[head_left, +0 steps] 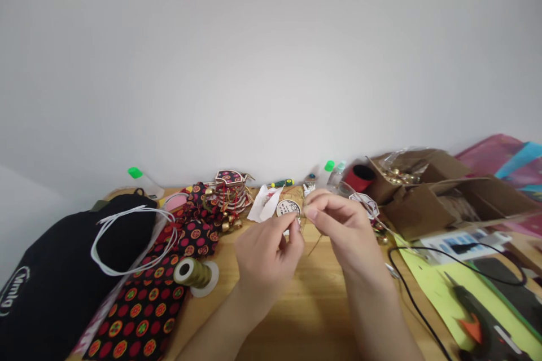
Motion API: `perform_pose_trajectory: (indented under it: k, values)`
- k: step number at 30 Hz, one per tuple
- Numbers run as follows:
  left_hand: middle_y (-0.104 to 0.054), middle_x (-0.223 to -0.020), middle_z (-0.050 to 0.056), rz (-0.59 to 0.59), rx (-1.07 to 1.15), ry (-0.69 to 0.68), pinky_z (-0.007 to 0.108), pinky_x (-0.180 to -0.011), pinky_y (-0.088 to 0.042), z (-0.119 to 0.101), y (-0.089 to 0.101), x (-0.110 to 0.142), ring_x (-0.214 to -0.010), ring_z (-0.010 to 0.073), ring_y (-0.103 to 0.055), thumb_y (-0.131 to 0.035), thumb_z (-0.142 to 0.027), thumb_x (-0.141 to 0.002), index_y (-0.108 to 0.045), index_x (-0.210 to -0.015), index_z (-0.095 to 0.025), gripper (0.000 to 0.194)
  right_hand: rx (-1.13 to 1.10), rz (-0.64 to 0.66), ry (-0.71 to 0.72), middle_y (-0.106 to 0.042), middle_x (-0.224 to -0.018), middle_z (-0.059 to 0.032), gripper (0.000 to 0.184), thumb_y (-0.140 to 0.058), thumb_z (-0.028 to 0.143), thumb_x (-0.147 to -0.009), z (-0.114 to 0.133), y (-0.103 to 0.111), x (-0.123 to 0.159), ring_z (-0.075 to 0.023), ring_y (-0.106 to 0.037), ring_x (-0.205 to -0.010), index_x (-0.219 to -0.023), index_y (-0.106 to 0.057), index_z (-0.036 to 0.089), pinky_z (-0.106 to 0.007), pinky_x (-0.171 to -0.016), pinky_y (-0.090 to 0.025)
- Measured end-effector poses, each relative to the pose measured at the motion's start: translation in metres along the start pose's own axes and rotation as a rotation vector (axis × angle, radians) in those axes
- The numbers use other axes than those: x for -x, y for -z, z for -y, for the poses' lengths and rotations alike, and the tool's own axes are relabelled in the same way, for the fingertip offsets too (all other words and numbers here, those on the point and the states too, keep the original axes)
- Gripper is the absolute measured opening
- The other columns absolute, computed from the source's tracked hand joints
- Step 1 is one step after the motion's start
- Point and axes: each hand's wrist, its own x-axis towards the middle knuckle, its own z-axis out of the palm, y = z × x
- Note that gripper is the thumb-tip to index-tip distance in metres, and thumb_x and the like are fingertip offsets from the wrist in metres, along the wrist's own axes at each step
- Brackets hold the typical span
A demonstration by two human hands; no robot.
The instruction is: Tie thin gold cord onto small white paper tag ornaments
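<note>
Nearest you, right of the olive thread spool (pixel 195 274), a black glue gun (pixel 486 318) lies on yellow paper (pixel 432 277). Patterned fabric (pixel 141 316) spreads left of the spool, and beyond it on that side is a black bag (pixel 80 259) with a white cord coil (pixel 99 248) over it. Right of the spool, your left hand (pixel 269 251) and right hand (pixel 345 228) meet above the wooden table (pixel 313 316); each has thumb and forefinger closed in a pinch, their contents too small and blurred to tell. A thin strand (pixel 314 245) shows just below your fingertips. Farther than the spool are patterned ornaments (pixel 231 192) and, far right, open cardboard boxes (pixel 412 211).
</note>
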Motion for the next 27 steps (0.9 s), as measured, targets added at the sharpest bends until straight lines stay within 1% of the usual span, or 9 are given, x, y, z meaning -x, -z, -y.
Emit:
perform_pose_trajectory:
  k: [3,7,11,14,16,21,24,27]
  values:
    - [-0.069,-0.055,-0.001,-0.019,-0.014,-0.02,0.021,-0.051,-0.044,-0.0002,-0.0002,-0.0002,-0.043,0.0103,-0.058,-0.054,-0.011,-0.083,-0.068,-0.081,-0.018,0.017,-0.008,0.022,-0.021,-0.064,-0.068,-0.0009,0.014,-0.072,0.018,-0.077,0.0012,0.0,0.0002,-0.0137,-0.057,-0.064,-0.064,-0.072,0.022,-0.025,-0.056,-0.046]
    - [-0.069,-0.058,-0.003,-0.016,0.08,0.051,0.02,-0.049,-0.043,0.0012,-0.001,0.0002,-0.044,0.0089,-0.057,-0.055,-0.01,-0.082,-0.066,-0.079,-0.02,0.015,-0.035,0.034,-0.051,-0.063,-0.067,-0.0007,0.014,-0.074,0.019,-0.075,0.0024,-0.0001,-0.0002,-0.013,-0.055,-0.062,-0.062,-0.071,0.021,-0.024,-0.055,-0.045]
    - [-0.068,-0.059,-0.003,-0.024,0.195,0.105,0.018,-0.049,-0.043,0.0025,-0.001,0.0004,-0.046,0.008,-0.057,-0.059,-0.009,-0.08,-0.066,-0.078,-0.018,0.012,-0.067,0.08,-0.072,-0.064,-0.068,-0.0011,0.013,-0.073,0.02,-0.076,0.0036,-0.0003,0.0,-0.0125,-0.054,-0.061,-0.063,-0.072,0.02,-0.024,-0.055,-0.044]
    - [-0.067,-0.058,-0.002,-0.022,0.299,0.168,0.018,-0.05,-0.044,0.0017,0.0001,-0.0019,-0.047,0.008,-0.057,-0.059,-0.009,-0.079,-0.067,-0.073,-0.017,0.013,-0.084,0.089,-0.073,-0.062,-0.067,-0.0004,0.013,-0.073,0.019,-0.076,0.0039,-0.0002,0.0004,-0.0116,-0.053,-0.06,-0.063,-0.072,0.02,-0.023,-0.055,-0.043]
    - [-0.067,-0.057,-0.002,0.016,0.422,0.25,0.017,-0.048,-0.043,0.0011,0.0016,-0.0042,-0.047,0.0079,-0.057,-0.058,-0.009,-0.079,-0.066,-0.069,-0.016,0.014,-0.087,0.08,-0.066,-0.061,-0.067,-0.0001,0.013,-0.073,0.019,-0.076,0.0034,0.0002,0.0003,-0.0112,-0.053,-0.06,-0.063,-0.072,0.02,-0.023,-0.054,-0.042]
    - [-0.066,-0.055,-0.001,0.203,0.841,0.558,0.016,-0.038,-0.038,0.0031,0.006,-0.0067,-0.037,0.0052,-0.047,-0.058,-0.017,-0.082,-0.065,-0.069,-0.016,0.015,-0.056,0.027,-0.028,-0.062,-0.071,-0.0001,0.014,-0.072,0.015,-0.076,0.0007,0.0016,-0.001,-0.0103,-0.051,-0.062,-0.063,-0.072,0.02,-0.022,-0.056,-0.041]
    - [-0.065,-0.053,-0.001,0.249,0.994,0.675,0.015,-0.036,-0.036,0.0059,0.0063,-0.0062,-0.034,0.0043,-0.045,-0.063,-0.019,-0.08,-0.066,-0.069,-0.015,0.012,-0.053,0.029,-0.019,-0.062,-0.071,0.0003,0.014,-0.071,0.014,-0.076,0.0004,0.0018,-0.001,-0.01,-0.051,-0.062,-0.064,-0.073,0.021,-0.022,-0.056,-0.041]
    - [-0.063,-0.05,-0.001,0.268,1.124,0.762,0.014,-0.033,-0.031,0.0093,0.0035,-0.0056,-0.032,0.0036,-0.043,-0.066,-0.023,-0.079,-0.068,-0.07,-0.015,0.012,-0.047,0.039,-0.02,-0.061,-0.069,0.0007,0.015,-0.071,0.014,-0.077,0.0011,0.0012,-0.0007,-0.0097,-0.051,-0.062,-0.064,-0.073,0.021,-0.022,-0.057,-0.041]
